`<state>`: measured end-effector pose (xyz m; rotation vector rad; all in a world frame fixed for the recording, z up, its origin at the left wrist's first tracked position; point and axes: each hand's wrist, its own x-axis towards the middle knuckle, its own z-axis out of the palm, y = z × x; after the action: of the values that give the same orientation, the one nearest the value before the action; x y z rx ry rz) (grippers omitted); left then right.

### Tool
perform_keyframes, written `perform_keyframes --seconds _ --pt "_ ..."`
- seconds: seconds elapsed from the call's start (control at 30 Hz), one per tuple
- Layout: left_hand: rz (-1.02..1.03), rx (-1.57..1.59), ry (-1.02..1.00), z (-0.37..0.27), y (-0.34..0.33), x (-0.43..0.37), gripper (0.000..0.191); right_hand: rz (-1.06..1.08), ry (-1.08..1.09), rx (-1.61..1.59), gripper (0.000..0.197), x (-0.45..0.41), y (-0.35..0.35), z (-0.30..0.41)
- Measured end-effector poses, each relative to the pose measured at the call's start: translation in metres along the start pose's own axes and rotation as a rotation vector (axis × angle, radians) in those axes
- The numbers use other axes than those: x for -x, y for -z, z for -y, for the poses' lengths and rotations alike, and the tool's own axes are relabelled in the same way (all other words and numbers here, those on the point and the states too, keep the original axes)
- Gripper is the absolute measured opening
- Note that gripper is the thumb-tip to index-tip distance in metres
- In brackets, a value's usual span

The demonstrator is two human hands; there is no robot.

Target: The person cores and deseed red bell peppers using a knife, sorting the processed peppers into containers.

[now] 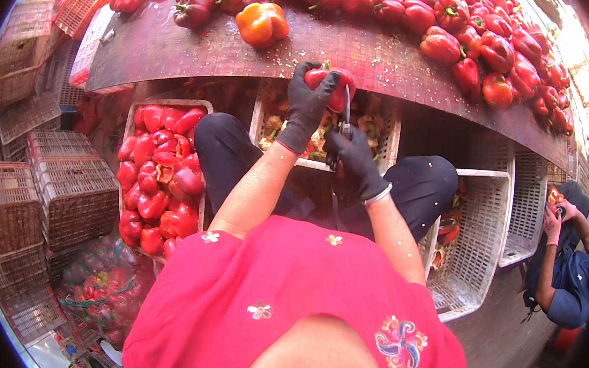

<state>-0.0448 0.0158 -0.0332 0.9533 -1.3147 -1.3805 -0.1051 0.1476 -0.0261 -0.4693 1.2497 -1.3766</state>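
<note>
A red bell pepper point(345, 100) is gripped by my left hand point(304, 101), in a black glove, at the table's near edge. My right hand point(355, 160), gloved the same way, is closed around the dark handle of a knife point(347, 102). The blade lies against the pepper's right side; how deep it goes is hidden. Under both hands, between my knees, stands a plastic crate point(393, 132) with pepper cores and scraps in it. To my left another crate point(124, 164) is full of red peppers point(156, 172), several of them cut open.
Whole red peppers point(495, 49) and one orange pepper point(262, 25) lie on the seed-strewn table point(317, 44). Stacked crates point(76, 191) and a mesh bag of peppers point(104, 288) are at left. A white crate point(473, 241) stands at right, near a co-worker point(570, 276) holding a pepper.
</note>
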Motion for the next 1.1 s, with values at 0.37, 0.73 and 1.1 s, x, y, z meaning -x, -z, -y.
perform_keyframes --seconds 0.37,0.73,1.1 --pt "0.29 0.368 0.188 -0.041 0.028 0.027 0.038 -0.077 0.34 0.146 0.065 -0.004 -0.013 0.046" --pt "0.39 0.276 0.231 -0.03 0.038 0.044 0.027 0.215 0.215 -0.111 0.055 -0.003 0.013 0.021" --pt "0.376 1.126 0.708 -0.021 0.068 0.048 0.043 0.094 0.094 -0.458 0.038 0.008 0.008 0.003"
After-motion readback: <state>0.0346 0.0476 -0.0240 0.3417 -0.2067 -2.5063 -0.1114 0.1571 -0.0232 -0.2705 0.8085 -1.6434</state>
